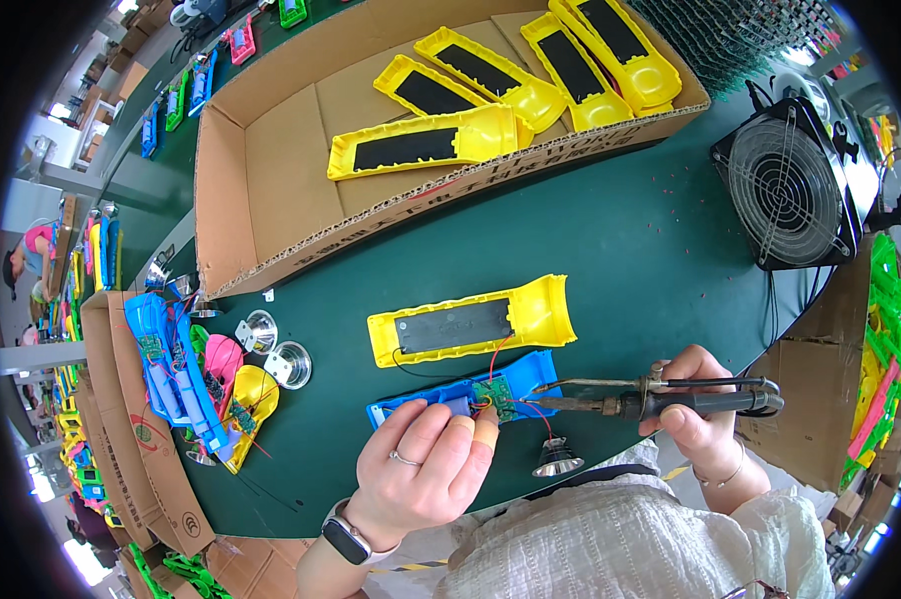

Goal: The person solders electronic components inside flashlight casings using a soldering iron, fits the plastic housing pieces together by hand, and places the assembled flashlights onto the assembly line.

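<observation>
In my right hand (700, 419) is a soldering iron (650, 404) with a thin metal feed tube alongside; its tip reaches the green circuit board (515, 384). That board sits in a blue plastic flashlight shell (537, 371). My left hand (426, 469), with tape on two fingertips, is closed at the board's left side, pinching a thin wire (484, 404); the fingers partly hide it. A red wire runs from the board to a silver reflector cup (557, 456) near the table edge. Just beyond lies a yellow shell (540, 309) with a dark panel, wired to the board.
A cardboard box (271, 230) with several yellow shells (411, 150) stands at the back. Wired blue shells (176, 369) and loose reflectors (289, 365) lie at left. A black fan (785, 185) stands at right, beside wire mesh (740, 40).
</observation>
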`<act>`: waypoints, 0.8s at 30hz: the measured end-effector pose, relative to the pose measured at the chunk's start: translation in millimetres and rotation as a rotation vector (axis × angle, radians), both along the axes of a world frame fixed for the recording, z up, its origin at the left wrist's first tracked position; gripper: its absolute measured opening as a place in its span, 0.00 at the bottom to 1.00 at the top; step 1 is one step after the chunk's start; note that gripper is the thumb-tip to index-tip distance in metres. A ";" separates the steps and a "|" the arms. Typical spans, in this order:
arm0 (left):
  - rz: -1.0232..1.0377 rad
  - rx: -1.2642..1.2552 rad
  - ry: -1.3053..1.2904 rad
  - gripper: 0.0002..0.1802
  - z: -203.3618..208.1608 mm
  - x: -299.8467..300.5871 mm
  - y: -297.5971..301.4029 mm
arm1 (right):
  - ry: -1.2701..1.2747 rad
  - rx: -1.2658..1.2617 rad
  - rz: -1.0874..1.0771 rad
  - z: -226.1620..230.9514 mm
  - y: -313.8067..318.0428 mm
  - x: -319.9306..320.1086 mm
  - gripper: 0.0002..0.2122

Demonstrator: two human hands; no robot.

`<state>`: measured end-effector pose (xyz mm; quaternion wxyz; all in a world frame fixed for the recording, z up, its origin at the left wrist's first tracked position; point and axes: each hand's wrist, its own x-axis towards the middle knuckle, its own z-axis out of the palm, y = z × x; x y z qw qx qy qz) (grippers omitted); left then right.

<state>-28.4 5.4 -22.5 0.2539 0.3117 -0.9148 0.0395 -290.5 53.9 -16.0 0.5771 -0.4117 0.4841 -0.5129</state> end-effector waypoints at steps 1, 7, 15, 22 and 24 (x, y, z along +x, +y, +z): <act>0.002 0.011 0.014 0.06 -0.8 0.2 -0.5 | -0.017 0.024 -0.010 -0.1 -0.5 0.8 0.16; 0.004 0.097 0.031 0.07 7.0 1.5 -2.2 | -0.118 0.005 -0.149 -10.3 -0.4 -7.0 0.18; 0.024 0.566 -0.024 0.18 32.5 5.4 -88.5 | -0.155 -0.244 -0.404 -21.5 -13.1 -16.1 0.12; -0.059 0.656 -0.017 0.17 32.2 21.7 -80.8 | -0.276 -0.303 -0.464 -34.6 -13.6 -16.5 0.10; -0.032 0.463 0.049 0.23 44.6 24.8 -59.2 | -0.272 -0.329 -0.454 -34.1 -9.6 -19.5 0.11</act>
